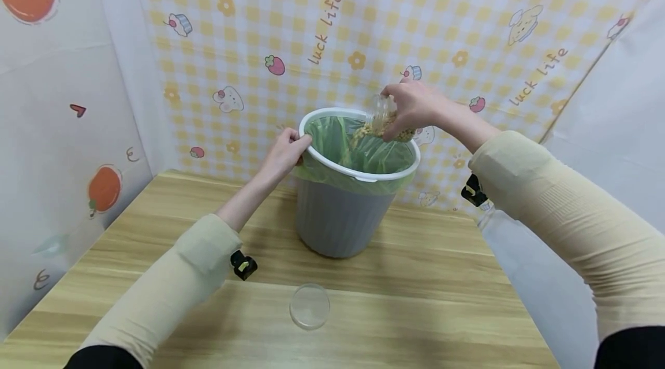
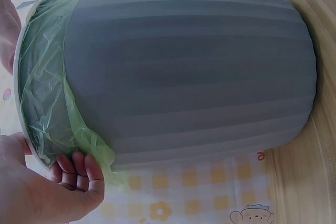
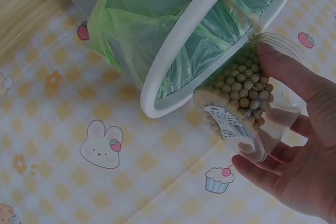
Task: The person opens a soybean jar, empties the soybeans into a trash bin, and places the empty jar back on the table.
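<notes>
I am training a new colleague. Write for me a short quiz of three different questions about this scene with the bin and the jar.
1. True or false: the left hand grips the white rim of the bin.
2. What does the tilted clear jar in the right hand contain?
A. water
B. small round beans
C. coins
3. Fill in: the clear round lid lies on the wooden ____, in front of the bin.

Key
1. True.
2. B; the jar's mouth points over the green liner bag.
3. table
</notes>
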`<state>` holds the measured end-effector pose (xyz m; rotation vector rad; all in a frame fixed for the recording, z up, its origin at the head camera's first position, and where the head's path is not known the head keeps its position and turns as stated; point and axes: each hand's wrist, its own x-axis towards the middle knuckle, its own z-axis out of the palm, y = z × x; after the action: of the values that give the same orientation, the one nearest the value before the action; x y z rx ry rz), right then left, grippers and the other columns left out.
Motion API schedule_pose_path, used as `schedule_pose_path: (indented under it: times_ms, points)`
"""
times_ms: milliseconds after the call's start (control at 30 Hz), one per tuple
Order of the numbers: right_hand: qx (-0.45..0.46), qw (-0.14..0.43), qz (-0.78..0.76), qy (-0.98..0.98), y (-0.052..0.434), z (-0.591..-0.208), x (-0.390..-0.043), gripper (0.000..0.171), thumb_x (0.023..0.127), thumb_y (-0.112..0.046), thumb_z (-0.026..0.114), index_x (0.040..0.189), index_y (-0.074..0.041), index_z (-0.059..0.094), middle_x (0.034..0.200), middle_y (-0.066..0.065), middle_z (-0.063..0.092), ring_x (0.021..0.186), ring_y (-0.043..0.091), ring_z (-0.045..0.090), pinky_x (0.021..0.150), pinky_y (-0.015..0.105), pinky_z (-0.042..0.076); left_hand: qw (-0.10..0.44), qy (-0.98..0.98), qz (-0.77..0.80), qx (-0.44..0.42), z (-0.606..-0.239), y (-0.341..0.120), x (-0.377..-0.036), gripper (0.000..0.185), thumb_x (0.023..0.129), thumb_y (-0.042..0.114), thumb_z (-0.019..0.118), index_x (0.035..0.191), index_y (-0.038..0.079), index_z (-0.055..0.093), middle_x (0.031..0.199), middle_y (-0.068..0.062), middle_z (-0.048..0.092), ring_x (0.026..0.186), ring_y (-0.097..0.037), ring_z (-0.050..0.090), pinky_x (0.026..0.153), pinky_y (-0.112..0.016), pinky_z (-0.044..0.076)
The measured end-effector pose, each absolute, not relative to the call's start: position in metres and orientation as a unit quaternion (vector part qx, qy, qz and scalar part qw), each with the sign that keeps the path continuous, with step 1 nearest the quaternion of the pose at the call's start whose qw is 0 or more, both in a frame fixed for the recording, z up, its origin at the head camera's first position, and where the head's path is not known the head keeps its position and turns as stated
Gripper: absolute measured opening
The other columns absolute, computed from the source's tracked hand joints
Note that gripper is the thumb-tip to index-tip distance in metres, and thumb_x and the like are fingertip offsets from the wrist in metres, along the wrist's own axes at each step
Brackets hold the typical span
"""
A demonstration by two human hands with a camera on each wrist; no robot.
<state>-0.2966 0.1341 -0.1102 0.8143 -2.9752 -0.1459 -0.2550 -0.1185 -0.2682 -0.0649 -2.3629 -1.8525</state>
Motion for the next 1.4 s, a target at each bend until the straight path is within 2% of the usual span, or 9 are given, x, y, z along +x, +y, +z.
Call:
schedule_pose_path:
  times_ms: [567,867,1400]
  points:
    - [0.252,0.019,-0.062,-0.966,0.132,-0.111,-0.296,0.096,0.07,-0.037,0.091,0.149,-0.004,0.048,0.131,0.025,0.055,0.113,0.037,0.053,0.091,0.051,0.049,0.077,-0.784,-0.615,-0.023,-0.2678,-0.1185,-0.256,0.021,0.096,0.028,0.053,0.094,0.009,0.046,0.095,-0.008,0.051,0.077,-0.018,0.053,0.071,-0.026,0.049]
    - [0.253,0.012,-0.07,-0.965,0.1312,-0.1084,-0.2948,0.097,0.068,-0.032,0.091,0.149,-0.005,0.047,0.137,0.026,0.052,0.123,0.041,0.051,0.103,0.057,0.047,0.076,-0.787,-0.612,-0.025,-0.2688,-0.1196,-0.2556,0.021,0.096,0.029,0.052,0.094,0.01,0.046,0.095,-0.008,0.051,0.078,-0.017,0.053,0.072,-0.025,0.049]
    - [0.269,0.02,-0.081,-0.959,0.1329,-0.1079,-0.292,0.098,0.066,-0.029,0.093,0.151,-0.006,0.048,0.135,0.026,0.053,0.12,0.04,0.051,0.102,0.054,0.046,0.08,-0.789,-0.609,-0.024,-0.2689,-0.118,-0.2553,0.022,0.097,0.031,0.052,0.095,0.01,0.046,0.096,-0.009,0.051,0.079,-0.019,0.053,0.073,-0.028,0.049]
